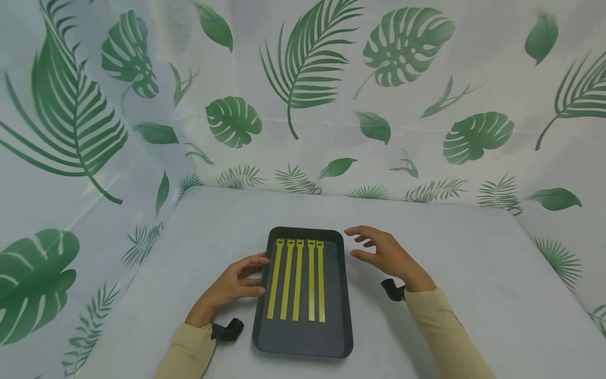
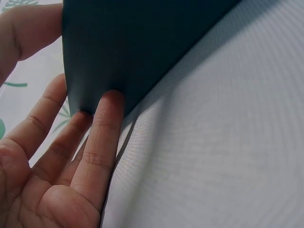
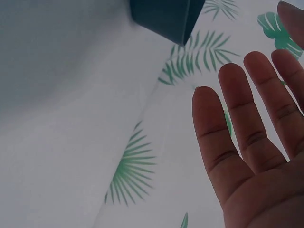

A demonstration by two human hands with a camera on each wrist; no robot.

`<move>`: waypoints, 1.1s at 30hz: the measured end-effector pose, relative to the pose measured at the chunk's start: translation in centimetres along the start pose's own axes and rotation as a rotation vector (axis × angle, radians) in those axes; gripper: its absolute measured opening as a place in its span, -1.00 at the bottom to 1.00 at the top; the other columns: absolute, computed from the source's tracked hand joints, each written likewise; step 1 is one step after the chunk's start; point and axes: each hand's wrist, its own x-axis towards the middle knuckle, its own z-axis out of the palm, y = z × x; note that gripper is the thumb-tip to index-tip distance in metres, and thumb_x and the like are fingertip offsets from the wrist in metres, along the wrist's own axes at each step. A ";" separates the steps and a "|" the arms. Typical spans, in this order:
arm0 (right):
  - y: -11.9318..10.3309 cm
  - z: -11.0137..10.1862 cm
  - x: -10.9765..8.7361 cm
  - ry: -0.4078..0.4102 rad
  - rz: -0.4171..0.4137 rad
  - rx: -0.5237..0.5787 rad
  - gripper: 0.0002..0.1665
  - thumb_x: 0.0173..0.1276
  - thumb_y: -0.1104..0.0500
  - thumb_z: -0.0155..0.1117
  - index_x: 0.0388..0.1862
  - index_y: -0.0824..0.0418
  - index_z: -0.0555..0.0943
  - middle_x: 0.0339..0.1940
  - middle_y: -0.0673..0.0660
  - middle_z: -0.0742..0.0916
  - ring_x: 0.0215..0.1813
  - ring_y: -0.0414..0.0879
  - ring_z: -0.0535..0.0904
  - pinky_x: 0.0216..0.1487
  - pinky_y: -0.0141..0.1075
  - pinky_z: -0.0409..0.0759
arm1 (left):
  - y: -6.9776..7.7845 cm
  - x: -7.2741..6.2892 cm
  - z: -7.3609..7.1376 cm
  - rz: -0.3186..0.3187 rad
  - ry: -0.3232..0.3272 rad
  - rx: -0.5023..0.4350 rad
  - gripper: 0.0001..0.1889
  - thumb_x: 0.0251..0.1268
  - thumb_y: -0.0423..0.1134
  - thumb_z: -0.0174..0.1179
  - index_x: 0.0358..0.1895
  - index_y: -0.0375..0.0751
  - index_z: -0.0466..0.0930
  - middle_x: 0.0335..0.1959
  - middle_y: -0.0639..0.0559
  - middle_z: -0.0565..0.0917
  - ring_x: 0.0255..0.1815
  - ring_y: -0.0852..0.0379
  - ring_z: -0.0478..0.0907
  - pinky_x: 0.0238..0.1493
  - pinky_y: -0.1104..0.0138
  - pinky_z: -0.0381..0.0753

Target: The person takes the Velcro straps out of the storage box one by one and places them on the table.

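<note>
A dark grey rectangular tray (image 1: 300, 339) lies on the table. Inside it, several yellow straps with slotted heads (image 1: 298, 287) are laid side by side lengthwise, heads at the far end. At the tray's left side is my left hand (image 1: 229, 287). In the left wrist view its extended fingertips (image 2: 111, 102) touch the tray's outer wall (image 2: 142, 38). My right hand (image 1: 390, 258) hovers off the tray's far right corner with fingers spread and nothing held. From the right wrist, its fingers (image 3: 209, 118) look straight, apart from the tray corner (image 3: 164, 19).
The white table (image 1: 473, 263) surrounds the tray. Behind and to the sides stand white sheets with green leaf prints (image 1: 312, 68). A black wrist camera (image 1: 229, 330) sits on the left wrist, another camera (image 1: 393, 289) on the right.
</note>
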 end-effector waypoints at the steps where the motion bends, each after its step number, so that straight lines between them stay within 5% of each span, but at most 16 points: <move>1: 0.0 0.0 0.2 -0.002 -0.010 0.002 -0.44 0.42 0.41 0.50 0.37 0.33 0.62 0.32 0.32 0.73 0.19 0.34 0.71 0.18 0.16 0.74 | 0.0 0.0 0.0 -0.001 -0.001 -0.006 -0.29 0.30 -0.40 0.50 0.47 -0.53 0.43 0.69 -0.49 0.16 0.59 -0.54 0.24 0.38 0.22 0.63; 11: -0.6 0.1 2.3 -0.037 -0.061 0.018 -0.53 0.38 0.47 0.49 0.26 0.36 0.69 0.21 0.30 0.78 0.15 0.31 0.73 0.17 0.16 0.75 | 0.0 0.3 0.0 -0.009 0.004 -0.036 -0.30 0.26 -0.45 0.51 0.43 -0.57 0.43 0.68 -0.50 0.15 0.59 -0.54 0.26 0.33 0.30 0.66; 22: -1.9 1.3 5.3 -0.221 -0.114 0.085 -0.64 0.43 0.45 0.44 0.18 0.35 0.73 0.01 0.22 0.81 -0.03 0.00 0.72 0.12 0.01 0.75 | -0.1 0.4 -0.2 -0.015 0.009 -0.029 -0.32 0.24 -0.47 0.50 0.41 -0.55 0.45 0.68 -0.47 0.17 0.59 -0.51 0.27 0.34 0.26 0.66; 33: -3.0 2.8 7.4 -0.312 -0.101 0.152 -0.66 0.48 0.43 0.40 0.21 0.38 0.72 0.09 0.35 0.79 0.00 0.03 0.75 0.09 -0.07 0.76 | 0.0 0.3 -0.4 -0.017 0.002 -0.036 -0.33 0.27 -0.43 0.51 0.42 -0.53 0.46 0.69 -0.44 0.20 0.60 -0.48 0.29 0.36 0.24 0.65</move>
